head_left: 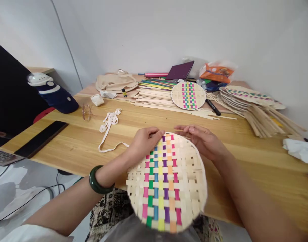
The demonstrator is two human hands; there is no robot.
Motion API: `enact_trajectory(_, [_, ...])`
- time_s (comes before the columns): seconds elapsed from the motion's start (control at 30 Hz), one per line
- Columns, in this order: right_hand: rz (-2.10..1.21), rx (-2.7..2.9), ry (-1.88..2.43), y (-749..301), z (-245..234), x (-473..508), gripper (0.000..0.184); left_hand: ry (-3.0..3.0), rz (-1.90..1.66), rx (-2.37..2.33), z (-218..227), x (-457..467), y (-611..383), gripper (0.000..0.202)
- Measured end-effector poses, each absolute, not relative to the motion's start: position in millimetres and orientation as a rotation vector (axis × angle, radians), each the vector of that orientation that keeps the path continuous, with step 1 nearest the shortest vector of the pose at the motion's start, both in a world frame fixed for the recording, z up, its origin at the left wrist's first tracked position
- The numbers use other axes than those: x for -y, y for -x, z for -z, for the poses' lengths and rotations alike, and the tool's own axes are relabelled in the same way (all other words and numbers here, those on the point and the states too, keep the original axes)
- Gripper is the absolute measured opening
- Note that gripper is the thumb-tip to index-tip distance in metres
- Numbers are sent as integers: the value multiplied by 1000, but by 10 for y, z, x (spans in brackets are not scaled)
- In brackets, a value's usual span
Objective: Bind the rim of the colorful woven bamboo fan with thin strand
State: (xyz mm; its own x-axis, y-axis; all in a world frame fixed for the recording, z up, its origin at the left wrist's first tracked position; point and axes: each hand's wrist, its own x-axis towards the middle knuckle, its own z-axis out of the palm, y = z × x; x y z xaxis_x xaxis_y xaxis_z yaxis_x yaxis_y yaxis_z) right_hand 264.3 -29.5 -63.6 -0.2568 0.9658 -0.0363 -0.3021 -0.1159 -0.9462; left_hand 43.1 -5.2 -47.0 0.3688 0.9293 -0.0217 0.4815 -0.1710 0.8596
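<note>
A white cloth strap [109,124] lies on the pale wooden table [75,141]. Next to it, the left hand [143,139], green bangle [99,181] at the wrist, curls its fingers over the far rim of a round woven bamboo mat with coloured stripes [166,185], which overhangs the table's near edge. The right hand [204,141] rests outstretched fingers against the rim; whether it grips, I can't tell.

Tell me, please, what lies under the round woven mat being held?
The woven mat lies partly over the wooden table and overhangs patterned fabric; anything directly beneath it is covered.
</note>
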Motion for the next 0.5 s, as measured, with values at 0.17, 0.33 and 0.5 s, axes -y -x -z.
enact_trajectory(0.17, [-1582, 1309, 1007, -2640, 609, 318, 16, -2225, -736, -1363, 577, -7, -431, 29])
enact_trajectory(0.33, [-1404, 1487, 1272, -2616, 689, 284, 23, -2229, -687, -1452, 517, -75, -436, 33])
enact_trajectory(0.5, [-1303, 1488, 1393, -2617, 711, 266, 29, -2020, -419, -1328, 445, -244, -335, 42])
